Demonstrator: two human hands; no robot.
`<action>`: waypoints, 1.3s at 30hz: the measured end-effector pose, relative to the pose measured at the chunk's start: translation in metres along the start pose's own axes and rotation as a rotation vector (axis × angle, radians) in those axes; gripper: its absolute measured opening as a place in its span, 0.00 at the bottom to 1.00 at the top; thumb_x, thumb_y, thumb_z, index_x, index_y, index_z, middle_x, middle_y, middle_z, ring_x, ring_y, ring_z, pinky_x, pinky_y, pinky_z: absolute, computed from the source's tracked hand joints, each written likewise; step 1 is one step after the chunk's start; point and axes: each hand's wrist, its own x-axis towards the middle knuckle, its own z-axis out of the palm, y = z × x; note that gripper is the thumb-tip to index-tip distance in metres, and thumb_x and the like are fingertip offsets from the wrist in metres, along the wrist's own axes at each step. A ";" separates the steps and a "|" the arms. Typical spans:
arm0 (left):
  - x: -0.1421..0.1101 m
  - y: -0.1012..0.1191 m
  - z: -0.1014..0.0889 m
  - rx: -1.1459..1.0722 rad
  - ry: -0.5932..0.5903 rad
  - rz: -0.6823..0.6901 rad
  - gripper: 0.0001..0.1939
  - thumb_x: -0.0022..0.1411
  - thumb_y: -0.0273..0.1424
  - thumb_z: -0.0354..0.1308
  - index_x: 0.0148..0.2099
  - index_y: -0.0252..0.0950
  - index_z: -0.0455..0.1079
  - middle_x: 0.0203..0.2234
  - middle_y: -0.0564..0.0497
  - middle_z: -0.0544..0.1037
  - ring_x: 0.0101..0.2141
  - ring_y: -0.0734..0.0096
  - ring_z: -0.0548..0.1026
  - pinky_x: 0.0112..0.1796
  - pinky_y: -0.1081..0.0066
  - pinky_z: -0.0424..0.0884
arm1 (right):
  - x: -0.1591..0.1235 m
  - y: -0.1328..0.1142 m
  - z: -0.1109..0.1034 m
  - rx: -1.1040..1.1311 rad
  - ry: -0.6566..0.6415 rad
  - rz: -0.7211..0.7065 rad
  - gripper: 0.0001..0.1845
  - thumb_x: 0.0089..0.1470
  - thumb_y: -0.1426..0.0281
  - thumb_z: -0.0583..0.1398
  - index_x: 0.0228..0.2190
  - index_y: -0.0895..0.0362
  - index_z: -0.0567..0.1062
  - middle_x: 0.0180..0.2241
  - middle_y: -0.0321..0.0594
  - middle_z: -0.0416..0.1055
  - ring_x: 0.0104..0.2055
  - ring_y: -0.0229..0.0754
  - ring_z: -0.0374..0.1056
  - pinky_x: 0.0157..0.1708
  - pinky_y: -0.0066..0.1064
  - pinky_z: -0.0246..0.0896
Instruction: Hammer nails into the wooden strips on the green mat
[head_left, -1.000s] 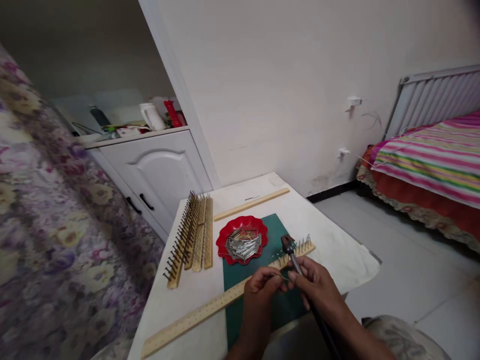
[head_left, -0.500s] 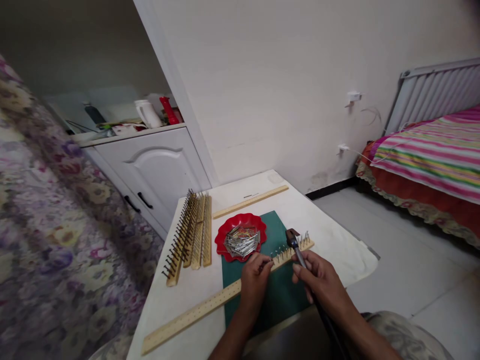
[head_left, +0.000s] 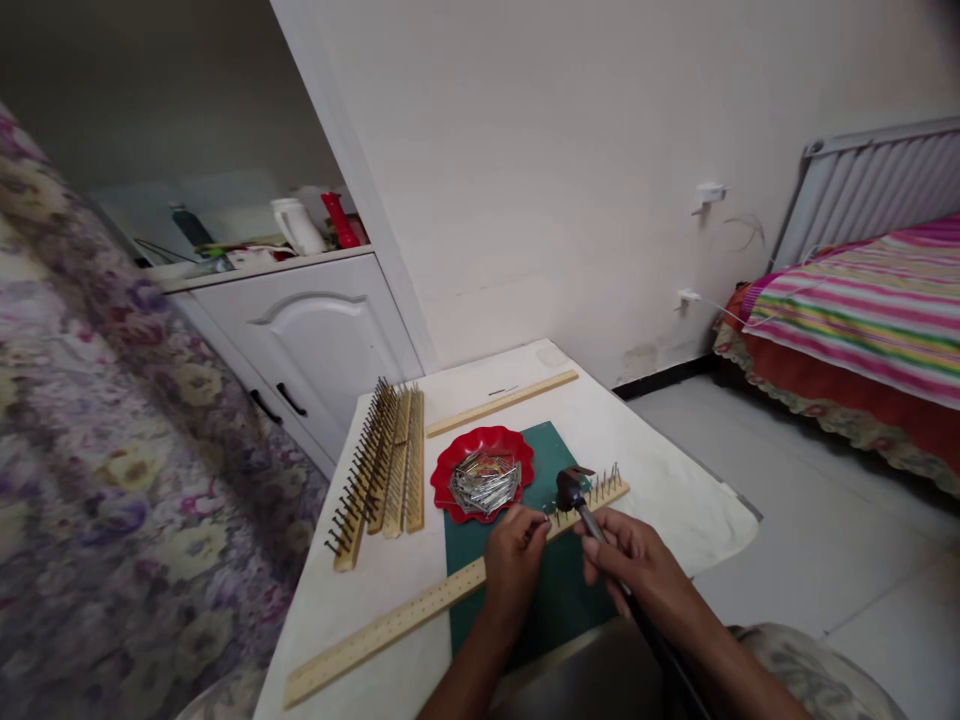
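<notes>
A long wooden strip [head_left: 390,632] with rows of small holes lies diagonally across the table and a green mat [head_left: 555,600]; several nails stand upright in its right part. My left hand [head_left: 514,555] rests over the strip, thumb and forefinger pinched on a nail [head_left: 547,519] beside the standing ones. In my right hand [head_left: 630,560] is a claw hammer [head_left: 574,490], gripped round its handle, the head just above the nails. Behind my left hand sits a red scalloped dish [head_left: 442,470] holding many loose nails [head_left: 484,484].
Several wooden strips studded with nails [head_left: 375,470] stand together at the table's left. A bare wooden strip [head_left: 502,403] and a loose nail [head_left: 496,392] lie at the back. The wall [head_left: 570,200] borders the table [head_left: 675,490]; a bed [head_left: 862,300] is at the right.
The hammer head has moved left and slightly toward my left hand, its head turned. My left hand has stayed at nearly the same spot on the strip.
</notes>
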 end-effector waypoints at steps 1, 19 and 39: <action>0.000 0.000 0.001 0.009 0.002 -0.003 0.08 0.57 0.32 0.52 0.30 0.36 0.70 0.26 0.53 0.71 0.28 0.73 0.68 0.29 0.75 0.61 | 0.000 0.000 0.001 0.002 -0.024 0.004 0.14 0.50 0.60 0.57 0.32 0.58 0.66 0.18 0.30 0.68 0.08 0.26 0.51 0.08 0.19 0.41; -0.001 0.003 -0.002 0.029 -0.013 -0.034 0.08 0.56 0.29 0.50 0.27 0.36 0.68 0.24 0.53 0.70 0.27 0.73 0.68 0.28 0.75 0.60 | -0.003 0.003 0.017 -0.084 -0.094 0.052 0.11 0.53 0.62 0.55 0.33 0.57 0.64 0.17 0.26 0.66 0.08 0.26 0.50 0.09 0.19 0.40; -0.033 -0.023 -0.023 0.299 -0.069 0.108 0.17 0.55 0.21 0.46 0.45 0.39 0.69 0.41 0.46 0.72 0.41 0.61 0.69 0.42 0.59 0.66 | -0.008 -0.011 -0.003 0.013 0.078 -0.020 0.14 0.51 0.60 0.58 0.35 0.57 0.66 0.18 0.28 0.66 0.09 0.27 0.51 0.09 0.19 0.44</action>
